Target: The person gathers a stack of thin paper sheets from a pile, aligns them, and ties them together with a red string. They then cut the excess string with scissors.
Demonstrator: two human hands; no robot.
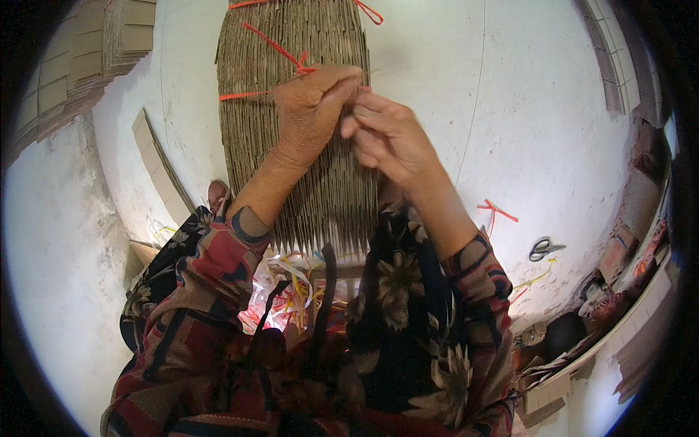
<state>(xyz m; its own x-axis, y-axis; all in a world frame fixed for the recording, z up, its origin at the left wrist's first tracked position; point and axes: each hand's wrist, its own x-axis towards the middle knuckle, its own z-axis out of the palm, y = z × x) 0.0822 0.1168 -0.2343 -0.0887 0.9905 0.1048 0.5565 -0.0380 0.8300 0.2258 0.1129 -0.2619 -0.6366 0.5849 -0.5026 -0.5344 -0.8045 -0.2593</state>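
A long bundle of thin brown cardboard pieces (320,197), packed on edge, lies in front of me. A red strap (244,95) crosses the bundle and passes behind my left hand (309,109), which is closed above the right part of the bundle. A bit of red strap shows between that hand and my right hand (389,138). The right fingers are curled and slightly blurred, pinching at the strap near the bundle's right edge. Farther up the bundle, a knotted red strap end (277,45) sticks up.
Dark scissors (545,249) and a loose red strap piece (498,211) lie on the pale floor at right. A flat cardboard strip (160,169) lies at left. Cardboard stacks (87,51) stand far left. Tangled coloured straps (291,291) lie between my legs.
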